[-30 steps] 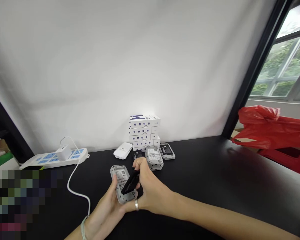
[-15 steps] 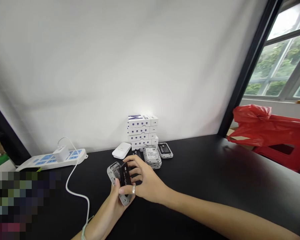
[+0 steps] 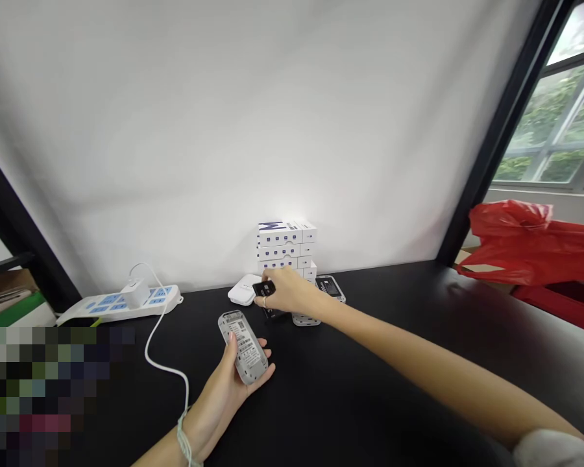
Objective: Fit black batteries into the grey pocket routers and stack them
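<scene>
Black battery (image 3: 263, 289) is pinched in the right hand (image 3: 286, 292), fingers closed on it, above the worktop (image 3: 379, 337) by the stack of white boxes (image 3: 279, 243). Earlier it sat against the grey device case (image 3: 242, 347), now apart from it and cradled in the half-open left hand (image 3: 217, 397). Another grey unit (image 3: 329, 287) lies beyond, untouched.

White cardboard box stack (image 3: 286, 243) at back edge of black counter (image 3: 394, 337), white plastic power strip (image 3: 119, 305) back-left, red plastic bag (image 3: 530, 243) past R corner.
</scene>
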